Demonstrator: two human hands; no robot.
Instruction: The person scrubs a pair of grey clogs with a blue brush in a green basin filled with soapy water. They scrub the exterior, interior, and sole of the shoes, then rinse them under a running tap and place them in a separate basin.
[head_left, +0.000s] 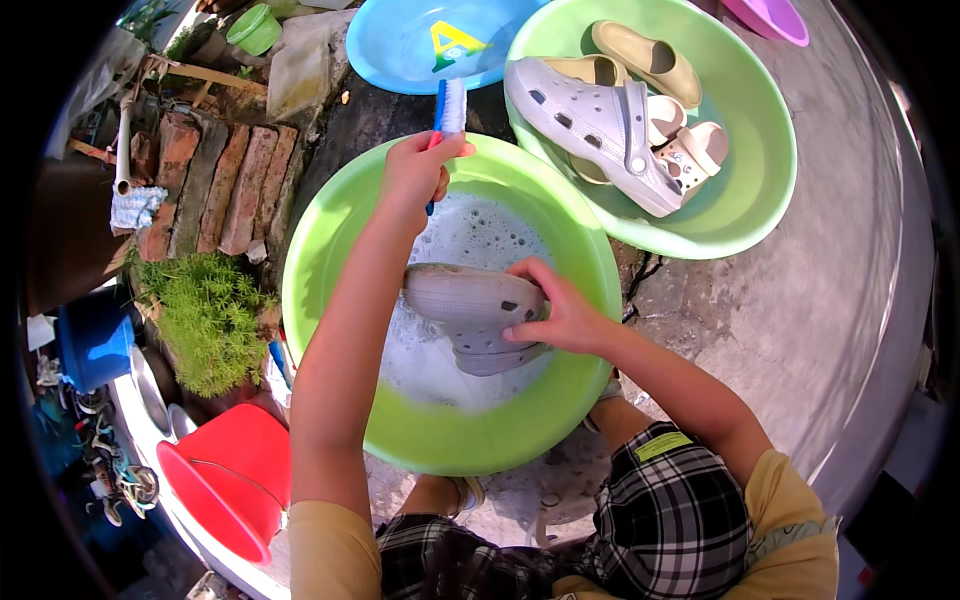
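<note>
My left hand [412, 175] is closed around the handle of a scrubbing brush [453, 106] with white bristles and a blue and red body. It is raised above the far side of a light-green basin [480, 446]. Over the foamy, soapy water [425, 355] in that basin, a light-grey clog [462, 305] lies tilted on its side. My right hand [558, 308] grips one end of the clog, thumb on its near side and fingers over the top. Brush and clog are apart.
A second green basin [765, 180] at the far right holds a grey clog [585, 125], a tan shoe [655, 65] and small pale clogs [690, 160]. Behind stands a blue basin [385, 50]. Leftward are stacked bricks [215, 185], a green plant [205, 320] and a red bucket [235, 480].
</note>
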